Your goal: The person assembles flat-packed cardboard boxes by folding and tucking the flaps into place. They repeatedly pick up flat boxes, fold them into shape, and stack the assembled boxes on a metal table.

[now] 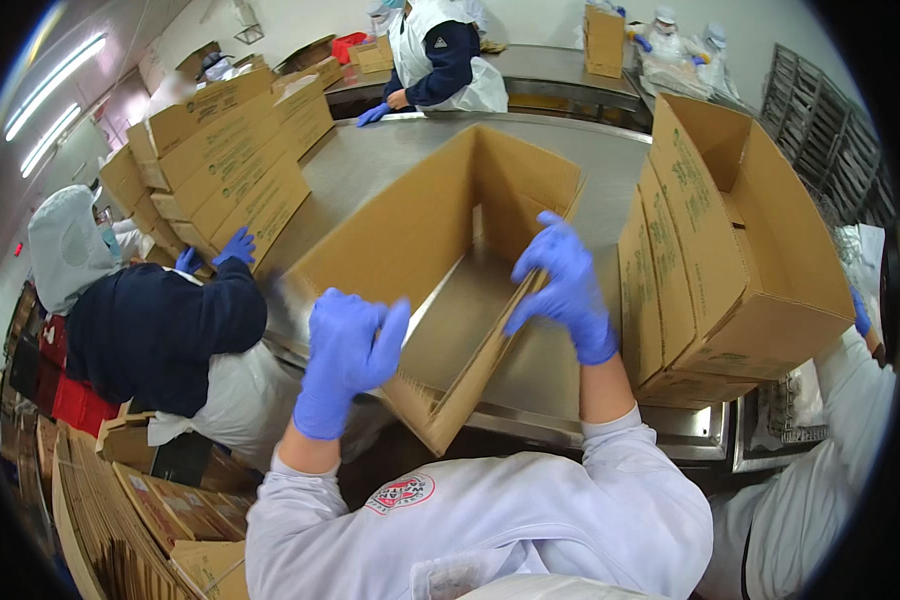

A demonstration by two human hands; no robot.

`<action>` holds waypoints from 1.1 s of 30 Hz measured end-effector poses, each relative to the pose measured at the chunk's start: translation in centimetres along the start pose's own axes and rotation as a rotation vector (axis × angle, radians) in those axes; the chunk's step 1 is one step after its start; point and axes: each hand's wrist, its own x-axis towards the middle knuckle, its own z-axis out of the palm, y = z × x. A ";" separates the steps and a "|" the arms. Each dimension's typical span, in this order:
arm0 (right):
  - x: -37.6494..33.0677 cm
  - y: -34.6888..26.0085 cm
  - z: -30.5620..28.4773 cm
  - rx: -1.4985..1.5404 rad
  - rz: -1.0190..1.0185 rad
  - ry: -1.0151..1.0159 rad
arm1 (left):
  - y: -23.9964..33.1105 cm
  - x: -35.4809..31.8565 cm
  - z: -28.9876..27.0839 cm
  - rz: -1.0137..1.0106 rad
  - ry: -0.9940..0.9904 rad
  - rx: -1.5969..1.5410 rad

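Each hand wears a blue glove. The left hand (348, 355) is mostly closed, fingers curled and thumb extended, at the near-left end of the open carton (395, 225); whether it grips the cardboard cannot be told. The right hand (567, 287) is half closed, fingers bent over the upper edge of the open carton's right wall; firmness of hold cannot be told.

The open carton stands tilted over the metal tabletop (605, 155), opening upward. Between its walls appear a grey-brown surface and a bright strip; whether the surface is a bottom panel or the tabletop is unclear. To the right of the open carton, a topless box (770, 230) stands against further cartons, its bare interior walls exposed. To the left of the open carton, stacked cartons (225, 170) adjoin a co-worker (160, 320), whose gloved hands are at the stack.

The open carton lies between the left hand and the right hand, extending forward from both.
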 end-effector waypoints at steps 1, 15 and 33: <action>-0.4 1.9 -1.2 -0.030 0.032 -0.038 | 2.4 2.8 -1.0 -0.237 -0.267 0.128; 0.1 1.9 -0.3 -0.113 -0.061 -0.098 | 1.8 25.9 14.2 0.307 0.113 0.149; -1.4 2.3 8.7 -0.046 0.380 -0.537 | -4.5 11.0 12.4 0.267 -0.310 -0.233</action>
